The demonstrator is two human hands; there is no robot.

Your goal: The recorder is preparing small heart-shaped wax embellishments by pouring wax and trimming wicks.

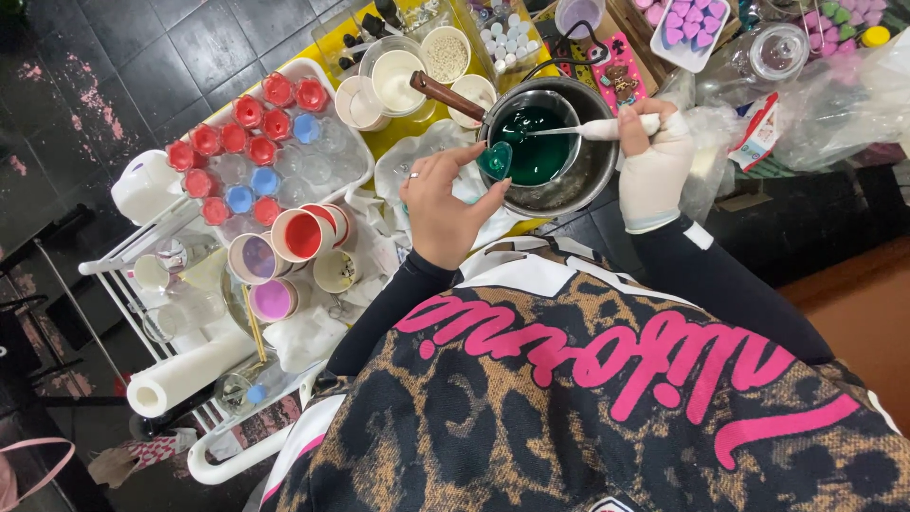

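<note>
Dark floor tiles show at far left, beyond a crowded yellow-topped worktable (398,137) seen from above.

At the middle stands a metal pot (569,185) of melted teal-green wax (540,147). Over its near-left rim the left hand (445,204) pinches a small heart-shaped piece (495,159), coated in the same teal, between thumb and fingers; a ring sits on one finger. The right hand (652,156), in a pale glove, is clenched round the white handle of a spoon (588,130) whose bowl reaches across the wax toward the heart. By my reading the heart is already covered in green and is held above the pot, not yet set down anywhere.

A wooden-handled tool (445,95) leans at the pot's far-left edge. Beyond it stand four pale cups (398,76) holding white or beige material.

To the left a white tray (332,85) carries small cups: about eleven hold red wax (248,112), about four hold blue (265,180), and the rest look clear and unfilled, though their number is hard to tell. Near that tray lie four larger cups (301,235), tinted red, lilac, pink and cream inside. A white paper roll (185,374) lies at near left. At far right a small tray (687,24) holds pink and purple hearts, roughly eight.
</note>
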